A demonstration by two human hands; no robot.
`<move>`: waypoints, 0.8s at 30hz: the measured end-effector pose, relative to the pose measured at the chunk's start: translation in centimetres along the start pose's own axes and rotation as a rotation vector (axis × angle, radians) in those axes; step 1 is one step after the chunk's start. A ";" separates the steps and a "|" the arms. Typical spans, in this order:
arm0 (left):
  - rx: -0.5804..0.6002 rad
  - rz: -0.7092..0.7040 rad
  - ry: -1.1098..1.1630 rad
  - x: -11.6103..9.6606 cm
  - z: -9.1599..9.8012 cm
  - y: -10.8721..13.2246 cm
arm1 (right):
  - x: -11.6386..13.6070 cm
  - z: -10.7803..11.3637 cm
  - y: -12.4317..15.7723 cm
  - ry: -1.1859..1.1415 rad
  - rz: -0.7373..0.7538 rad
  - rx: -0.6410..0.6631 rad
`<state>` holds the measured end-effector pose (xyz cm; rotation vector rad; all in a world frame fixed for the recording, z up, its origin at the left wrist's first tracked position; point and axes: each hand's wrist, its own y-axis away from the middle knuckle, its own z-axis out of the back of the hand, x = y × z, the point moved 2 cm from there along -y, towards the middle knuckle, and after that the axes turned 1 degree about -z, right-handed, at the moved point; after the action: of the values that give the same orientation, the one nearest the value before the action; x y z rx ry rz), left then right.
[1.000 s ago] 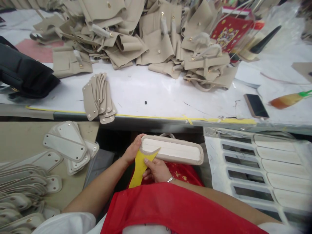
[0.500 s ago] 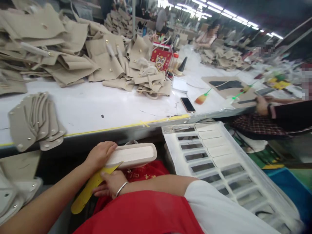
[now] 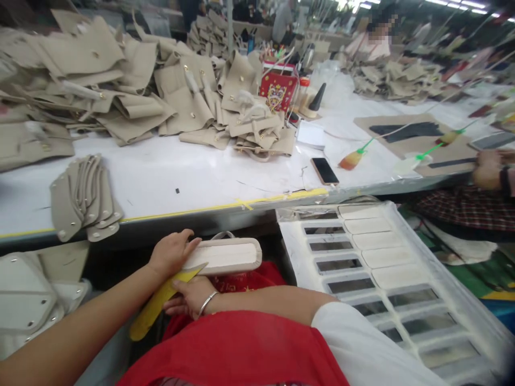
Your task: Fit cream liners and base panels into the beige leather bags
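Note:
An oblong beige leather-like panel (image 3: 233, 256) with rounded corners and a white inner strip lies over my red-covered lap. My left hand (image 3: 173, 254) grips its left end, fingers curled over the top. A thin beige loop (image 3: 223, 235) rises behind its far edge. In my right hand (image 3: 193, 297) is a flat yellow scraper (image 3: 155, 308), pinched by the thumb. Its pointed tip lies on the panel's near edge beside the white strip, and its broad rounded end sticks out toward the lower left. Some of the right fingers are hidden beneath the scraper.
A white slatted rack (image 3: 341, 284) holding several pale strips stands right. The white table (image 3: 213, 182) bears piled beige pieces (image 3: 137, 107), a stack of studded flaps (image 3: 86, 198) and a phone (image 3: 325, 170). White pieces (image 3: 28, 295) lie lower left; a co-worker's hand (image 3: 488, 170) shows right.
The view has turned left, so the table and rack appear farther right. Both hands keep their grips; scraper and panel stay almost the same relative to each other.

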<state>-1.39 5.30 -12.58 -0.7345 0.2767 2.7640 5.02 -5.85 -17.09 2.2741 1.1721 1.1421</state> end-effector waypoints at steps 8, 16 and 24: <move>-0.177 0.432 1.160 5.9 1.6 3.8 | 17.9 5.1 6.0 0.096 0.381 -0.339; -0.137 0.352 1.266 4.5 -1.9 6.2 | 26.4 17.1 5.0 0.283 0.384 -0.696; -0.195 0.419 1.047 6.2 -1.1 6.5 | 11.3 16.9 8.2 0.587 0.601 -0.458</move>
<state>-8.03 0.14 -15.96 -2.3580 0.3786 2.4722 26.29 -0.79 -16.96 2.0137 0.2795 2.1430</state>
